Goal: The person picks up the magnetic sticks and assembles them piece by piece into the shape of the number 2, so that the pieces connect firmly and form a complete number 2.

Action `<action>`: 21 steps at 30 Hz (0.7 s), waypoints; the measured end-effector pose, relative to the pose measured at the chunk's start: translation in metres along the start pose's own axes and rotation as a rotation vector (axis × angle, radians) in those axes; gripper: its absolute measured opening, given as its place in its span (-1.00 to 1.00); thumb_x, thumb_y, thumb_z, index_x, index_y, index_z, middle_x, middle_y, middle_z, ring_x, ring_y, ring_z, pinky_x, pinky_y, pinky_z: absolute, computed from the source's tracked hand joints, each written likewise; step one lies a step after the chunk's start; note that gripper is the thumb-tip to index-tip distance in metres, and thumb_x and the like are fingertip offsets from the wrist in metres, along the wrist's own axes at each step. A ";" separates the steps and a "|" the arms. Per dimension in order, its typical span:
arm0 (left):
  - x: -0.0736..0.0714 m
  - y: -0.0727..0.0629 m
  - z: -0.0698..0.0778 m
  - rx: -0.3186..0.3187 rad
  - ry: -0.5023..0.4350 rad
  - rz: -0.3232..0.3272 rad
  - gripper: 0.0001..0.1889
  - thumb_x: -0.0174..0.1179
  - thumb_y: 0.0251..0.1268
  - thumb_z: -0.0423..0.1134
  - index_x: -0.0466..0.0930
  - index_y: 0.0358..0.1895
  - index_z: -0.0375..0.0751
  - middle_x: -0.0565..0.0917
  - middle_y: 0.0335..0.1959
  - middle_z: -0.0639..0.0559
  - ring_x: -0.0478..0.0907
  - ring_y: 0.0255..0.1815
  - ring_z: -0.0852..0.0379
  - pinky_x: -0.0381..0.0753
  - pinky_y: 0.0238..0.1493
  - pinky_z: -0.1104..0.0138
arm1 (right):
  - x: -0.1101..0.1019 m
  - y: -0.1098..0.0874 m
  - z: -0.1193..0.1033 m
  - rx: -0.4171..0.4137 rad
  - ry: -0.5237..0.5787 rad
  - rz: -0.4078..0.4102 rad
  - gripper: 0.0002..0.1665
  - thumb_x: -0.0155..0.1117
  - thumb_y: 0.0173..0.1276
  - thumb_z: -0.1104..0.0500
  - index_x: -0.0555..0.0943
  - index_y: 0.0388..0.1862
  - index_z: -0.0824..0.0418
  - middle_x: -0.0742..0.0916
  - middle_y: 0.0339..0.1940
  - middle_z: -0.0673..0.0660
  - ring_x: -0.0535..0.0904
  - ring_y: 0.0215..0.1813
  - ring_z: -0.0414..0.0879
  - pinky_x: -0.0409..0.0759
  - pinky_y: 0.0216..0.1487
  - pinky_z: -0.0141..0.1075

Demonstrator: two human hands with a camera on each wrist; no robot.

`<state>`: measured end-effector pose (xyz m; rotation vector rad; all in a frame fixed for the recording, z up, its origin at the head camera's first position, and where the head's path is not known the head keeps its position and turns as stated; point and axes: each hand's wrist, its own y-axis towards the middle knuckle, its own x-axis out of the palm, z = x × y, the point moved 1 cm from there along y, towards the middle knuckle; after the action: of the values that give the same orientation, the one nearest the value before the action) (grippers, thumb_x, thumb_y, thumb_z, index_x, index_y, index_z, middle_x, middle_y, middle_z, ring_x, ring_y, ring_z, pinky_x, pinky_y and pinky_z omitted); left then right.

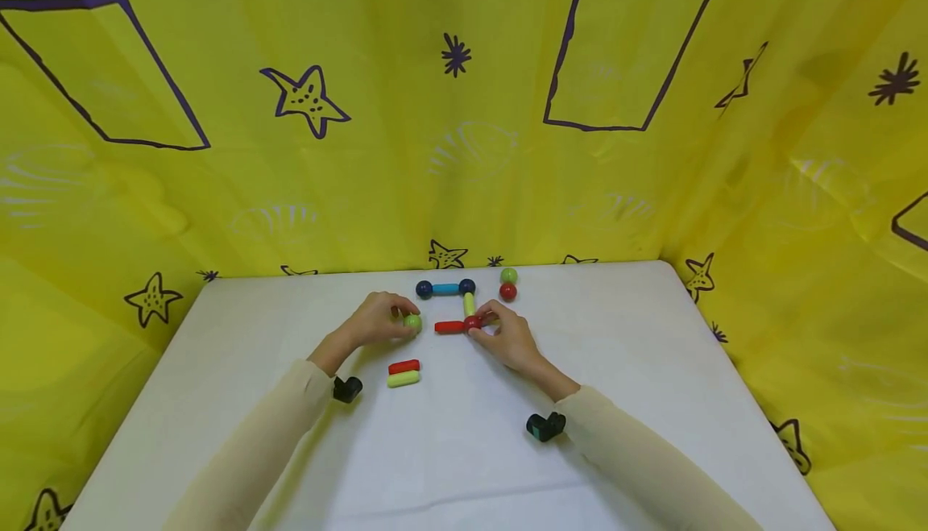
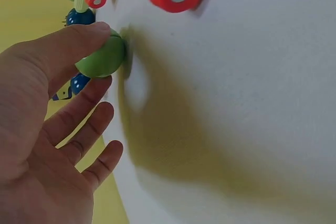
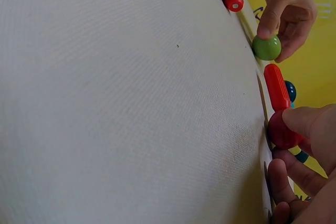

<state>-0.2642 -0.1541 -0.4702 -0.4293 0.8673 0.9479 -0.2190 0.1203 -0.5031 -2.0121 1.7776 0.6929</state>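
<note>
Where a glossy dark-red ball [image 1: 472, 324] meets a ridged red rod [image 1: 449, 327] on the white counter [image 1: 631, 338], the right hand [image 1: 511, 340] pinches it; the left hand [image 1: 379, 317], outer fingers spread, pinches a smooth green ball [image 1: 413, 323] near the rod's end. A loose red rod [image 1: 403, 367] and yellow-green rod [image 1: 403, 379] lie between the wrists.

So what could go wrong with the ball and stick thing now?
The left hand pinches the green ball, so a slip might send it rolling. The red stick meets the red ball at only one end, so a bump could knock it loose. If the right hand tugs that ball, the yellow stick behind might come off too.
</note>
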 end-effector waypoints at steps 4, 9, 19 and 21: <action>0.002 -0.001 0.001 -0.042 -0.008 -0.018 -0.70 0.51 0.16 -0.28 0.79 -0.03 -0.23 0.71 -0.30 0.06 0.49 -0.27 0.09 0.51 -0.19 0.30 | 0.000 0.000 -0.001 0.003 -0.001 -0.004 -0.71 0.49 0.36 0.12 0.62 -0.01 0.07 0.78 -0.05 0.04 0.54 -0.17 -0.05 0.53 -0.16 -0.24; 0.003 -0.002 0.001 -0.058 -0.021 -0.022 -0.69 0.52 0.17 -0.27 0.79 -0.01 -0.22 0.71 -0.29 0.07 0.49 -0.25 0.08 0.51 -0.18 0.29 | 0.000 -0.001 -0.002 0.003 -0.006 0.001 -0.72 0.49 0.36 0.12 0.62 -0.02 0.07 0.78 -0.06 0.03 0.54 -0.19 -0.06 0.52 -0.17 -0.24; 0.008 -0.001 0.001 -0.096 -0.055 -0.005 -0.68 0.54 0.15 -0.27 0.81 0.00 -0.20 0.73 -0.25 0.07 0.50 -0.21 0.07 0.51 -0.15 0.28 | 0.001 0.001 -0.006 0.007 -0.028 0.005 -0.72 0.49 0.36 0.11 0.61 -0.02 0.06 0.78 -0.04 0.07 0.53 -0.25 -0.05 0.49 -0.22 -0.25; 0.009 0.000 0.003 -0.088 -0.053 -0.004 -0.67 0.54 0.15 -0.26 0.81 0.00 -0.19 0.74 -0.23 0.07 0.50 -0.21 0.07 0.51 -0.14 0.27 | 0.002 0.001 -0.006 0.004 -0.037 0.010 -0.71 0.49 0.36 0.10 0.61 -0.02 0.05 0.78 -0.04 0.06 0.57 -0.18 -0.03 0.49 -0.20 -0.24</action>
<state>-0.2605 -0.1475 -0.4756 -0.4786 0.7786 0.9923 -0.2192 0.1153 -0.4994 -1.9764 1.7675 0.7252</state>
